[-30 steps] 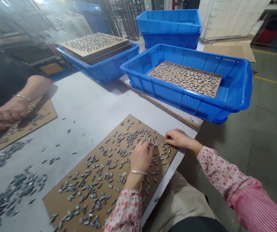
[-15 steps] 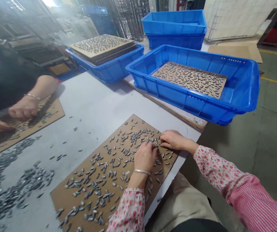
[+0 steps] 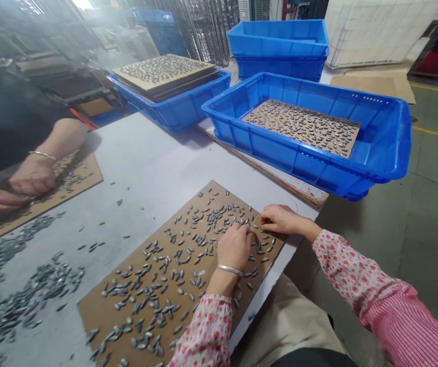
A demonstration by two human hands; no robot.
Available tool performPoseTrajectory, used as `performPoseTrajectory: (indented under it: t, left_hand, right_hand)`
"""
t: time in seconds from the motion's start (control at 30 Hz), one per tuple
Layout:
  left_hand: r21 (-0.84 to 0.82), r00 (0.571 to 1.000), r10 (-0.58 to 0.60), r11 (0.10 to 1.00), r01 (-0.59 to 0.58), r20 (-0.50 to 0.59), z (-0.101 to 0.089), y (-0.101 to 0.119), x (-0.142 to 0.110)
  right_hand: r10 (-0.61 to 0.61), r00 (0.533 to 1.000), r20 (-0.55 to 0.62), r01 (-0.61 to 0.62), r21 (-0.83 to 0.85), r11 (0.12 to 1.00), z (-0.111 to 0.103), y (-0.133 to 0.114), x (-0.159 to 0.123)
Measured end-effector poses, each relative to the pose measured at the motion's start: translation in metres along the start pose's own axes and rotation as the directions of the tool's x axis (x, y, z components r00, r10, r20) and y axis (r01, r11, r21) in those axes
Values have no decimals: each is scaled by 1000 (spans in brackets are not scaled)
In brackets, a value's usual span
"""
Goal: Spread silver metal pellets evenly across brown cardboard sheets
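Observation:
A brown board (image 3: 93, 312) lies on the white table, with many small grey spindle-shaped metal pieces (image 3: 154, 296) spread over it. My left hand (image 3: 236, 247), a bangle at its wrist, is over the board's right part, fingers bent down among the pieces. Close by on its right, my right hand (image 3: 282, 219) rests at the board's right edge, thumb and fingers pinched together low over the surface. Both hands look closed; whatever sits between the fingertips is hidden or too small to tell.
A loose pile of grey pieces (image 3: 47, 283) covers the table's left. Across from me, a co-worker's hands (image 3: 33, 176) work over another board. A blue crate (image 3: 306, 159) holds a covered board; another crate (image 3: 181, 113) carries stacked boards. Stacked blue bins (image 3: 278, 63) stand behind.
My left hand has shifted slightly right, and my right hand has drawn a little right toward the board's edge. The co-worker's hands have come closer together. The view has shifted slightly.

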State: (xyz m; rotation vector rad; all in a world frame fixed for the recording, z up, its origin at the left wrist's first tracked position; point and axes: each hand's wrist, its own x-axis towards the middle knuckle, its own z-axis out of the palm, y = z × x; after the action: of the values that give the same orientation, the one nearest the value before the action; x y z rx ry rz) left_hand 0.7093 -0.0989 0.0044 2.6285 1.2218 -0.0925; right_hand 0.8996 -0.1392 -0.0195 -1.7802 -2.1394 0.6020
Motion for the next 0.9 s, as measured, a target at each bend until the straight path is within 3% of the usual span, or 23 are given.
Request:
performPoseTrajectory:
  t: [0.13,0.4,0.53,0.63,0.73,0.9]
  left_hand:
    - [-12,998,50,999,-49,36,6,1,2]
    - [-74,989,-78,995,69,-129,5,-12,2]
    - [-38,990,-84,996,80,-117,-2,-7,5]
    - [12,992,-43,999,45,-115,0,-4,9]
    - [34,995,-11,999,14,-96,5,-4,11]
    - [33,995,-11,999,15,-99,9,-7,9]
  right_hand:
    - [16,998,-63,-13,52,999,10,1,7]
    - [23,1000,-14,-23,-5,1000,9,-13,18]
    - [100,995,-19,-99,44,994,9,-11,22]
    - [146,985,-91,-134,129,983,10,-8,25]
    - [125,982,-139,-99,181,978,11,-5,27]
    - [58,997,-60,-50,129,990,5,-4,29]
